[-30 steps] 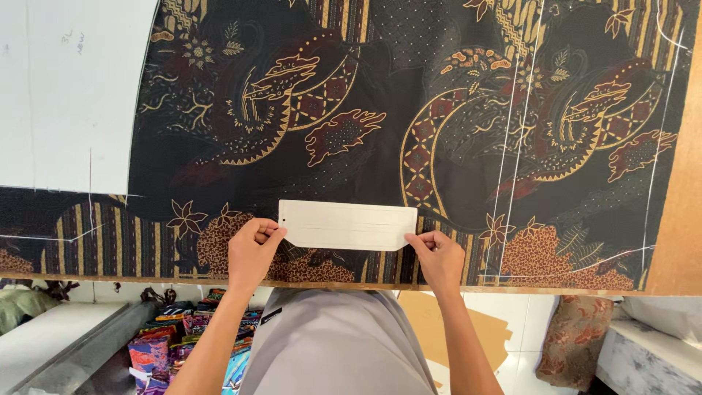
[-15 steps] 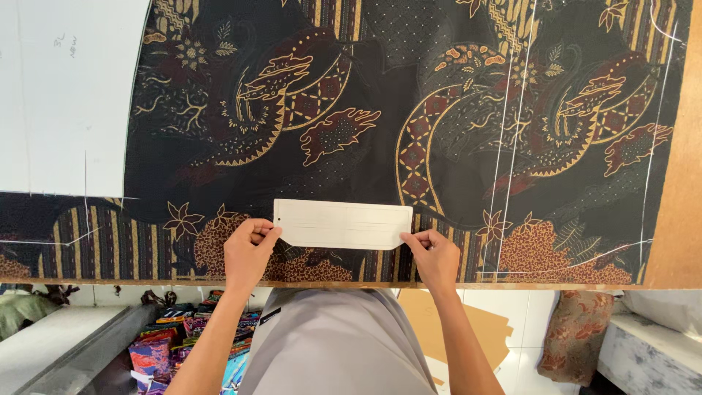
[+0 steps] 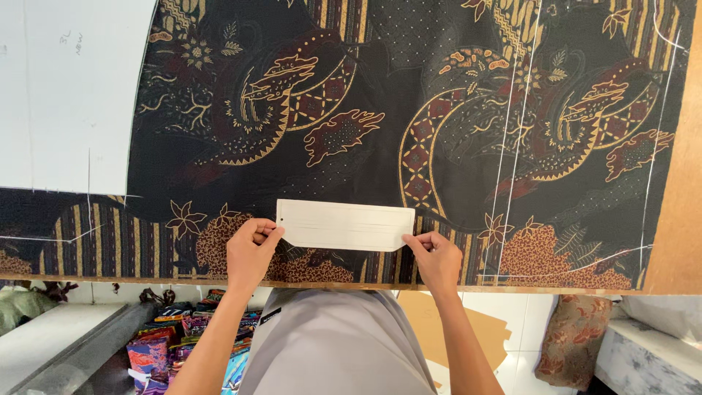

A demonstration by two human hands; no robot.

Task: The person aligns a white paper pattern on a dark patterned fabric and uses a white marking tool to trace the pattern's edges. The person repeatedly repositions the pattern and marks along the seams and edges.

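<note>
Two hands hold a pale card flat on patterned cloth.

The card (image 3: 345, 225), a long pale strip with a pointed lower edge, lies on the dark cloth (image 3: 409, 110) near the front edge of the worktop (image 3: 676, 241). The left hand (image 3: 250, 252) pinches its left end, fingers (image 3: 265, 232) closed narrowly on the corner. The right hand (image 3: 439, 257) grips the right end the same way. A large white paper sheet (image 3: 66, 95) lies well apart at the upper left.
</note>
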